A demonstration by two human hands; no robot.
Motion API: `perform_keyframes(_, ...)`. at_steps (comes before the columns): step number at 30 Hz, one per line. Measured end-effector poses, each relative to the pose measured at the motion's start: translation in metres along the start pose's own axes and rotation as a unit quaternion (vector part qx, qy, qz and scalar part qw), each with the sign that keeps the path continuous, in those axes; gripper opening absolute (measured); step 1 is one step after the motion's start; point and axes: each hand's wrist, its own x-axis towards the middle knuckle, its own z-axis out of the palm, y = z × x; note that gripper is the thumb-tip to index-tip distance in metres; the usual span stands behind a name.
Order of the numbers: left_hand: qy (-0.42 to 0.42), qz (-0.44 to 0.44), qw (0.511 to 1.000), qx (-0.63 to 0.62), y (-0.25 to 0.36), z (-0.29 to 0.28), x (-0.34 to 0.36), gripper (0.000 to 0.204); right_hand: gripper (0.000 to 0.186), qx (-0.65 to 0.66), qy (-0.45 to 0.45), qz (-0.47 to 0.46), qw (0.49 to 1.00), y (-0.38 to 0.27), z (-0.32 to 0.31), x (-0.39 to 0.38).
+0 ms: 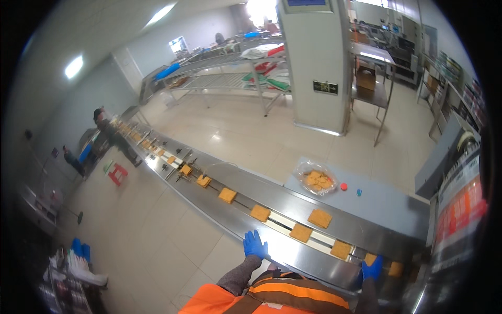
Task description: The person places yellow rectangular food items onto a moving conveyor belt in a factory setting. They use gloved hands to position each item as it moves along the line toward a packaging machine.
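Note:
My left hand (pixel 254 244) wears a blue glove and lies with fingers apart on the near metal edge of a conveyor (pixel 290 254). Further right, my blue-gloved right hand (pixel 372 269) has its thumb and fingers around a square golden biscuit (pixel 370 258) on the line; the glove partly covers it. Just left of that hand sits another biscuit (pixel 341 249), and to its right a further biscuit (pixel 396 269). Several more lie in a spaced row along the belt, among them one biscuit (pixel 260 212). A single biscuit (pixel 320 218) rests on the far metal ledge.
An open clear bag of biscuits (pixel 318 181) stands on a grey side surface (pixel 376 201), beside a red round object (pixel 343 186). A machine with printed film (pixel 460 199) is at right. A pillar (pixel 316 68), a red stool (pixel 119 174) and a person (pixel 112 133) are farther off.

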Motion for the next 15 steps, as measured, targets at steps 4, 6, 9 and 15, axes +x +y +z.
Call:
perform_keyframes(4, -0.001, 0.009, 1.000, 0.025, -0.003, 0.014, -0.013, 0.081, 0.084, -0.106, 0.019, 0.011, 0.994, -0.035, -0.021, -0.007)
perform_keyframes(6, 0.003, 0.008, 1.000, 0.026, 0.003, 0.014, -0.014, 0.080, 0.077, -0.094, 0.006, -0.026, 0.995, -0.022, -0.008, -0.016)
perform_keyframes(9, 0.001, 0.008, 1.000, 0.019, 0.006, 0.012, -0.011, 0.080, 0.070, -0.128, -0.026, -0.120, 0.984, -0.023, 0.023, -0.027)
perform_keyframes(15, -0.017, 0.008, 1.000, 0.005, 0.005, 0.004, -0.009, 0.081, 0.101, -0.103, -0.043, 0.088, 0.990, -0.094, 0.027, -0.018)
